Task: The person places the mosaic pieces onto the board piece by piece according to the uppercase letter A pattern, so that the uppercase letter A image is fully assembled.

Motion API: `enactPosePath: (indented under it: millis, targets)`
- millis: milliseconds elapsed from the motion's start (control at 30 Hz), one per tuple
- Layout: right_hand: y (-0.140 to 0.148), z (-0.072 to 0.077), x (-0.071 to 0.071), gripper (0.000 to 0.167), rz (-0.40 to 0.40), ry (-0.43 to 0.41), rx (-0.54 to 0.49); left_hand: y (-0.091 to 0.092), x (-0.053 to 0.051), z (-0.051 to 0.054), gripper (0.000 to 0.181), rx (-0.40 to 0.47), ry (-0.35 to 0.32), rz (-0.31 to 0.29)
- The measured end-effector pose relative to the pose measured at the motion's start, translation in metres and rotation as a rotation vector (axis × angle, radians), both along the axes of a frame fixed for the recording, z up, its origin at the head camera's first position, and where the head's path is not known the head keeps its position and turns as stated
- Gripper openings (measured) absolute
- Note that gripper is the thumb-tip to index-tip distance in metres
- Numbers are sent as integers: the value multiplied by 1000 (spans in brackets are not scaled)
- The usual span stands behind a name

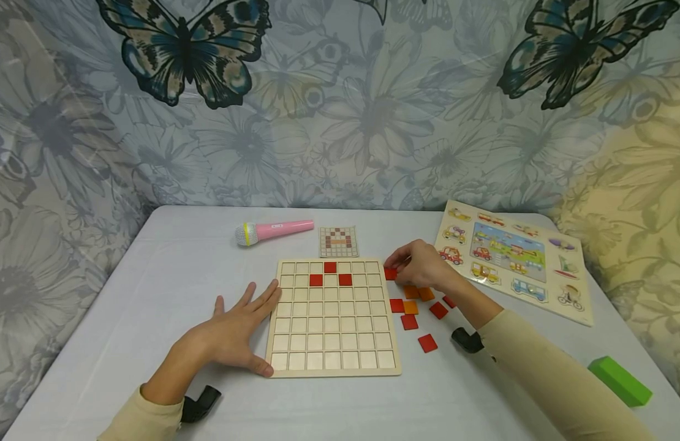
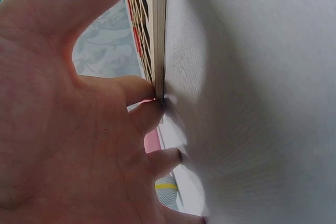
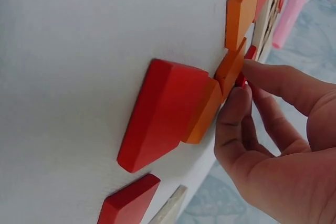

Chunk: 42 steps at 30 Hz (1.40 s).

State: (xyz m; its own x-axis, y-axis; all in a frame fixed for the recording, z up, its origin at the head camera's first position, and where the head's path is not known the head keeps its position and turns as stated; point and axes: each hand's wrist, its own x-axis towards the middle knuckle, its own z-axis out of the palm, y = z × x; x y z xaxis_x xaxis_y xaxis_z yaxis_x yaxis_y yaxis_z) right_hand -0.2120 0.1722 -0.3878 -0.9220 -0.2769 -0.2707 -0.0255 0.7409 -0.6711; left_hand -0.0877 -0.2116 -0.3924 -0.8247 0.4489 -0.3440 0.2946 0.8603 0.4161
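Note:
A wooden grid board [image 1: 323, 372] lies on the white table, with three red square tiles in its upper cells, one of them a red tile [image 1: 330, 267] in the top row. My left hand [image 1: 230, 334] rests at the board's left edge, fingers spread; thumb and fingertips touch the frame. To the right of the board, my right hand [image 1: 419, 264] pinches a red tile [image 3: 241, 80] between thumb and fingers. Orange tiles [image 1: 410, 307] and more red tiles [image 1: 427, 343] lie loose beneath and beside that hand.
A small pattern card [image 1: 339, 242] lies behind the board. Left of it is a pink toy microphone [image 1: 279, 229]. A vehicle picture board [image 1: 549, 242] occupies the back right, and a green block [image 1: 620, 381] sits near the right edge. Patterned cloth hangs behind the table.

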Motion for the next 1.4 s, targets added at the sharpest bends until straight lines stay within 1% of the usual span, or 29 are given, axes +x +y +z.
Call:
enactPosePath:
  millis: [367,767,900,1400]
  targets:
    - [6,3,3,28,24,0,-30,1,1,2,142,-5,-3,2]
    - [3,6,8,28,-31,-52,-57,1,2,1,140,9,-6,6]
    - [2,6,9,28,-39,-44,-66,1,2,1,140,12,-10,8]
    - [-6,11,17,25,-21,-23,-78,1,0,1,142,17,-12,8]
